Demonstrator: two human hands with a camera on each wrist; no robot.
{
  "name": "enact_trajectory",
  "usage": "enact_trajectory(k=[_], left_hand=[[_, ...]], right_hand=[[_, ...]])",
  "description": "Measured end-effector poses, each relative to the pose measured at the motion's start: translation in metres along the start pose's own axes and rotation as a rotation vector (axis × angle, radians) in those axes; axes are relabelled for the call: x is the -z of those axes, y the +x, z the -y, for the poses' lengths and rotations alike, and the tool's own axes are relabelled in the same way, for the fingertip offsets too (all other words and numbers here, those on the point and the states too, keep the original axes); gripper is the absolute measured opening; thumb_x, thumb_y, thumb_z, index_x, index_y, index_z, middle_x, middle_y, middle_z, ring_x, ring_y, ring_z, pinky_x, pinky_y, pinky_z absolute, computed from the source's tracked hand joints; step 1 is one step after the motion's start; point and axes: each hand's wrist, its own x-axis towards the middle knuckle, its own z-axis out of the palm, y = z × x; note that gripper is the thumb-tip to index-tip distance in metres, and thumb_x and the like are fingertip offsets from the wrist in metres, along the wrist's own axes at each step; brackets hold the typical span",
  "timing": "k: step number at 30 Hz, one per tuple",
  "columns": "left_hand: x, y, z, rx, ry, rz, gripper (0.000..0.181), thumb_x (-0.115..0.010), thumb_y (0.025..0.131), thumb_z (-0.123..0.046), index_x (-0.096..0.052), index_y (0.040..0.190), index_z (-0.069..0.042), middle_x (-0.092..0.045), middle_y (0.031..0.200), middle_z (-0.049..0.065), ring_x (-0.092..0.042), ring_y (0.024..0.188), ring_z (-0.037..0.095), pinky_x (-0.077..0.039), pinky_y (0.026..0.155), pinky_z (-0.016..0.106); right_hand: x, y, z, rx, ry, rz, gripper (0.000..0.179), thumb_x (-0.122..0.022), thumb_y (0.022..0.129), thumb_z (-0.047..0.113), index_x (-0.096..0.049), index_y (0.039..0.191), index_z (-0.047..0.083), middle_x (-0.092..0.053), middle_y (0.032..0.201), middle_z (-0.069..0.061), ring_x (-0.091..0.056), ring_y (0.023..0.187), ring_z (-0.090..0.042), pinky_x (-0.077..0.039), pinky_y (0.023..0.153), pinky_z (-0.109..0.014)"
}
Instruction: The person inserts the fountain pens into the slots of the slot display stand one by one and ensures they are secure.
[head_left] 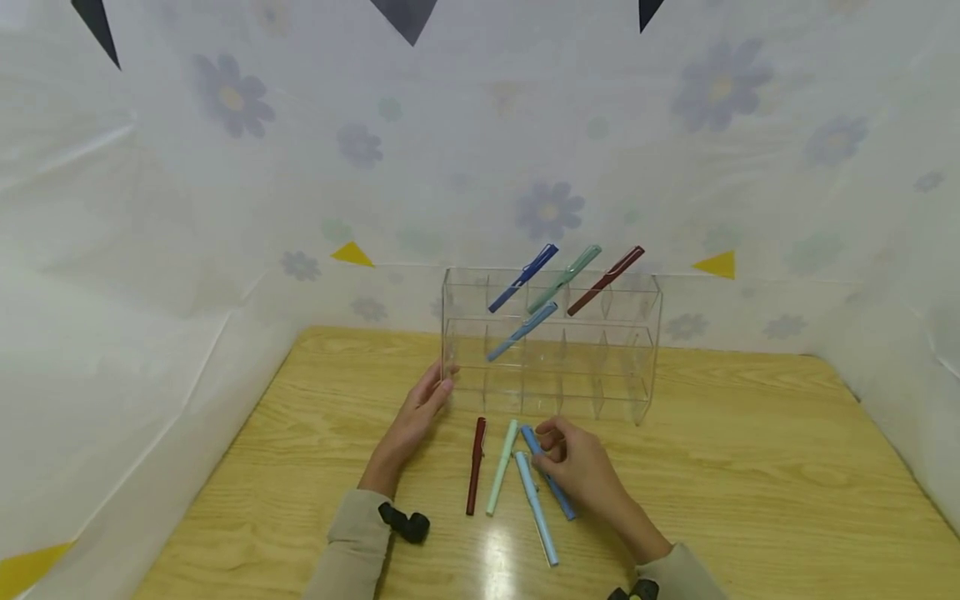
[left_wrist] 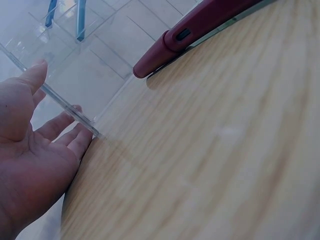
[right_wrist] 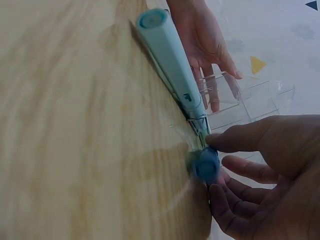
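Note:
A clear acrylic pen rack [head_left: 543,379] stands on the table. My left hand [head_left: 416,412] rests against its left side, fingers extended and spread, thumb at the front edge in the left wrist view. In front of the rack, my right hand [head_left: 581,467] pinches a blue pen [head_left: 561,497] between thumb and fingers; its end [right_wrist: 206,166] looks blurred in the right wrist view. Left of that hand lie a light blue pen [head_left: 536,508], a pale green pen [head_left: 502,468] and a dark red pen [head_left: 475,467].
Tilted in the rack's upper row are a dark blue pen [head_left: 522,279], a green pen [head_left: 564,280] and a dark red pen [head_left: 606,281]. A light blue pen [head_left: 521,332] leans in the row below. A flowered white sheet [head_left: 465,167] hangs behind the wooden table [head_left: 750,475].

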Motion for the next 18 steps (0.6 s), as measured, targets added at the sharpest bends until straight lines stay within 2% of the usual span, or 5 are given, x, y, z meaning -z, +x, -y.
enact_trajectory(k=[4,8,13,18], left_hand=[[0.000,0.000,0.000,-0.004,0.007,-0.001,0.053,-0.043,0.113,-0.032,-0.030,0.163,-0.024,-0.038,0.161,0.013,-0.032,0.150,0.033,-0.029,0.117,0.058],[-0.001,0.000,0.000,-0.013,0.009,0.000,0.053,-0.044,0.113,-0.032,-0.030,0.163,-0.020,-0.037,0.162,0.015,-0.033,0.149,0.034,-0.029,0.117,0.059],[-0.001,-0.001,-0.001,-0.012,0.005,-0.005,0.054,-0.045,0.112,-0.033,-0.031,0.163,-0.021,-0.038,0.161,0.013,-0.034,0.149,0.032,-0.030,0.117,0.058],[-0.002,-0.001,-0.002,-0.004,0.000,-0.006,0.054,-0.045,0.112,-0.033,-0.031,0.163,-0.022,-0.038,0.161,0.012,-0.034,0.149,0.030,-0.030,0.118,0.056]], right_hand=[[0.001,-0.001,0.001,0.030,-0.024,0.001,0.029,-0.080,0.082,-0.004,-0.070,0.109,0.001,-0.069,0.086,-0.001,-0.059,0.068,-0.006,-0.052,0.060,-0.022],[0.003,-0.002,0.003,0.018,0.001,0.000,0.028,-0.075,0.082,-0.006,-0.071,0.108,0.001,-0.069,0.085,0.001,-0.060,0.069,-0.007,-0.052,0.061,-0.023],[0.010,0.000,0.004,-0.024,0.021,-0.016,0.029,-0.071,0.085,-0.004,-0.072,0.113,0.006,-0.067,0.090,0.002,-0.064,0.077,-0.010,-0.054,0.067,-0.026],[0.017,0.003,0.004,-0.002,0.112,-0.020,0.031,-0.068,0.092,-0.005,-0.070,0.120,0.006,-0.066,0.099,-0.004,-0.067,0.089,-0.020,-0.055,0.074,-0.029]])
